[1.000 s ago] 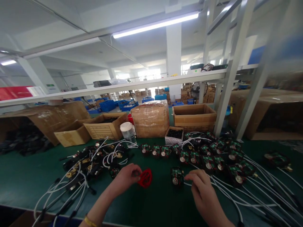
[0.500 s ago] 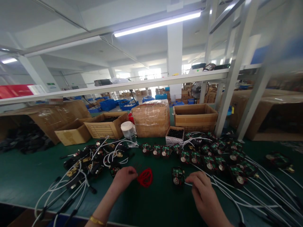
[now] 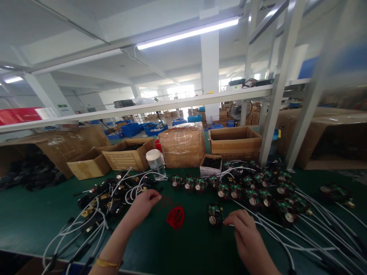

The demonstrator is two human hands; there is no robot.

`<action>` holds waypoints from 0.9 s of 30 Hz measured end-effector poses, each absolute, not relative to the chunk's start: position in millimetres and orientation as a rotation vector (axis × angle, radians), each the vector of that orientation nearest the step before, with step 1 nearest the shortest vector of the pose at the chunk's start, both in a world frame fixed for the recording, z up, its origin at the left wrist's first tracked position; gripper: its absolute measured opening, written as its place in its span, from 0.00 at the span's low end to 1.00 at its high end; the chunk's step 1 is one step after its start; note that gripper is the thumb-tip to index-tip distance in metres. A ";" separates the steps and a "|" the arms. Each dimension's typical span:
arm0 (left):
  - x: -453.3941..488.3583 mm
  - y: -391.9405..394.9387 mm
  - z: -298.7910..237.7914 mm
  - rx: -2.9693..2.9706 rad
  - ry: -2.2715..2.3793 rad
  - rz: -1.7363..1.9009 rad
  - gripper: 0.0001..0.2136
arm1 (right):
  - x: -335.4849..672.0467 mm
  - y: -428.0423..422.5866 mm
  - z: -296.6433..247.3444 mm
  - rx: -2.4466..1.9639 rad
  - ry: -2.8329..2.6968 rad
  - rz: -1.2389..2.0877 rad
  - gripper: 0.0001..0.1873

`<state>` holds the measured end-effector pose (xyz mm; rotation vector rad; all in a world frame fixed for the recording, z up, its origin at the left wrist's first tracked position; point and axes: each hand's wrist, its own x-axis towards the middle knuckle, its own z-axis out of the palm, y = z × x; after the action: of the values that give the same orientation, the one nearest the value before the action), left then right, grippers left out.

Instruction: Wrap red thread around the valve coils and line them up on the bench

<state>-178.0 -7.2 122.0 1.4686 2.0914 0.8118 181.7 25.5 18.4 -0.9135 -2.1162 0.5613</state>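
My left hand is closed in a pinch above the green table, beside small scattered red pieces. Whatever its fingertips hold, if anything, is too small to make out. A loose bundle of thin red wire lies just to the right and nearer to me. Further right sits a black housing with a green circuit board and a round silvery part. My right hand is closed at its right side, with thumb and fingers on the white cable coming out of it.
Several similar circuit-board housings with white cables stand at right. Black and brass parts with cables are piled at left. Behind are a clear jar with a white lid, a small box of black parts and cardboard boxes. A shelf crosses above.
My left hand has moved a little left and away from me, off the red wire bundle toward the scattered red pieces. My right hand stays almost in place by the housing.
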 end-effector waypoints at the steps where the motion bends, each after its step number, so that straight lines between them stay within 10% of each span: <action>1: -178.0 -8.1 124.1 1.462 2.073 0.827 0.14 | 180.0 25.0 20.5 -0.913 -2.113 0.565 0.21; 27: -131.4 -38.5 148.0 0.854 1.227 1.331 0.07 | 36.4 34.1 93.6 -0.665 -1.882 1.133 0.07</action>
<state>-131.4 -38.5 148.0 0.8537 1.2273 1.3311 36.4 34.1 93.6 -0.6655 -1.8816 1.1329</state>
